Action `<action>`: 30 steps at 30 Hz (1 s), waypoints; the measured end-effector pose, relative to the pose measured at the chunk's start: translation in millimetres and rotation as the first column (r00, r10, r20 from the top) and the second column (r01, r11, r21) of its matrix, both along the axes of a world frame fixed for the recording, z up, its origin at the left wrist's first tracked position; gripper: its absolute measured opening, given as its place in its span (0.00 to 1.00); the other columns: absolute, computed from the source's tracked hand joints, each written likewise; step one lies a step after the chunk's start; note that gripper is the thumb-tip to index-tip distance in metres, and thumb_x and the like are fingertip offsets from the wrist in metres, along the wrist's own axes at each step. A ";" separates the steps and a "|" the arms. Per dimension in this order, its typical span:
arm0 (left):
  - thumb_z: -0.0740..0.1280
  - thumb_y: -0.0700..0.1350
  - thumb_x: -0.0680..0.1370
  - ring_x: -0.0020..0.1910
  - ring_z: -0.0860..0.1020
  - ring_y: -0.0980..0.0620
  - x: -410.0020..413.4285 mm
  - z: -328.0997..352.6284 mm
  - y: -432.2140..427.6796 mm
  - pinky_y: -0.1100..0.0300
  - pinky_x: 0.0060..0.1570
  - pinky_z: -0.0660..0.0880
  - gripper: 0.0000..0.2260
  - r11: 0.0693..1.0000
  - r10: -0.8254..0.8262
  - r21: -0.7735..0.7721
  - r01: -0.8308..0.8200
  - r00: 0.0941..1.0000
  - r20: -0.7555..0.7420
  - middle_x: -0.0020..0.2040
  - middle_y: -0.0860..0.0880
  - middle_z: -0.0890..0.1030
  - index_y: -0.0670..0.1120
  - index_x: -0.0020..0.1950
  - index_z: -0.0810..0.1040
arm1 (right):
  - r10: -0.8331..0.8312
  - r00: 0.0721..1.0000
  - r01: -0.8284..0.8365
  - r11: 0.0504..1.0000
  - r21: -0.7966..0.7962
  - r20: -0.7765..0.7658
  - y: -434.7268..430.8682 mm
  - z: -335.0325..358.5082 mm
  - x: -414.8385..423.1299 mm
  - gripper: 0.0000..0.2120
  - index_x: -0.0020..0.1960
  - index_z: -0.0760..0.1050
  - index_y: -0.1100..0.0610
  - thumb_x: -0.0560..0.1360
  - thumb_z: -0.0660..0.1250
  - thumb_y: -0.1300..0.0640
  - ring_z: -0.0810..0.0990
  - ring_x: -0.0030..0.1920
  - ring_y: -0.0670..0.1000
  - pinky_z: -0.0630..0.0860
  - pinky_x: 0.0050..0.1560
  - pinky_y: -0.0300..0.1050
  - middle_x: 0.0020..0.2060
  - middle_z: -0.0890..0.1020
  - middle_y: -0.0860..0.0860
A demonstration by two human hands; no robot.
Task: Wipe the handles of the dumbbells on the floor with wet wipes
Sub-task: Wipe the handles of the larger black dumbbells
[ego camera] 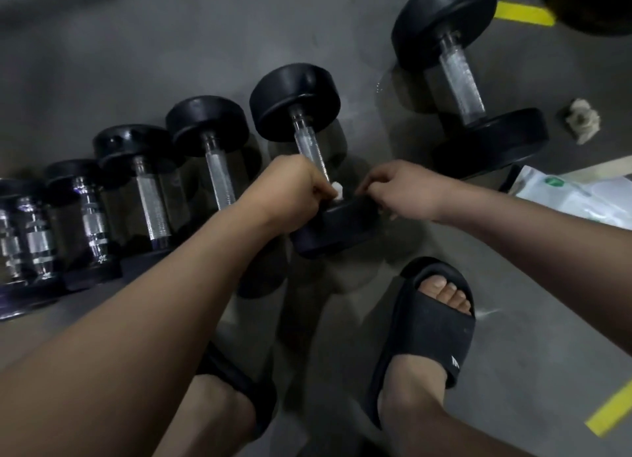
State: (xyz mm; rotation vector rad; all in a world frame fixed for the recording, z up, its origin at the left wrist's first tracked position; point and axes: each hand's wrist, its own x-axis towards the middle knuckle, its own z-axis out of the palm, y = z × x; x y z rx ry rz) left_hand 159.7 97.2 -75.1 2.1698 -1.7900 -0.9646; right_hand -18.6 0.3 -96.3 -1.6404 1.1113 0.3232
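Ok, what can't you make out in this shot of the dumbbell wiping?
Head view:
- Wet wipe: only a white tip shows; the left hand covers the rest.
- Wiped dumbbell: handle's near end hidden by that hand.
- Leftmost dumbbells: blurred, cut by the left edge.
- White packet: cut by the right edge, print unreadable.

Grey floor (171, 46), items:
- Dumbbell (294, 101), black heads, centre. Left hand (294, 186) curled round the near end of its handle (307, 145), a white wet wipe (337, 187) showing at the fingers. Right hand (400, 190) grips the near head's rim.
- Smaller dumbbells (150, 200), in a row to the left.
- Larger dumbbell (461, 77), upper right.
- Crumpled wipe (581, 120), just beside the larger dumbbell.
- White packet (574, 196), right edge.
- Yellow tape strips (523, 14).
- Black slides (431, 326), worn.
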 end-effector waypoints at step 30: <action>0.68 0.43 0.80 0.46 0.83 0.47 -53.4 -6.8 -101.3 0.50 0.51 0.82 0.04 0.815 0.530 0.037 -0.578 0.718 -0.452 0.44 0.52 0.82 0.52 0.47 0.80 | -0.138 0.988 0.058 0.760 -0.647 -0.074 -115.4 46.0 -51.5 0.12 0.54 0.81 0.54 0.74 0.63 0.56 0.80 0.55 0.60 0.75 0.52 0.49 0.51 0.84 0.56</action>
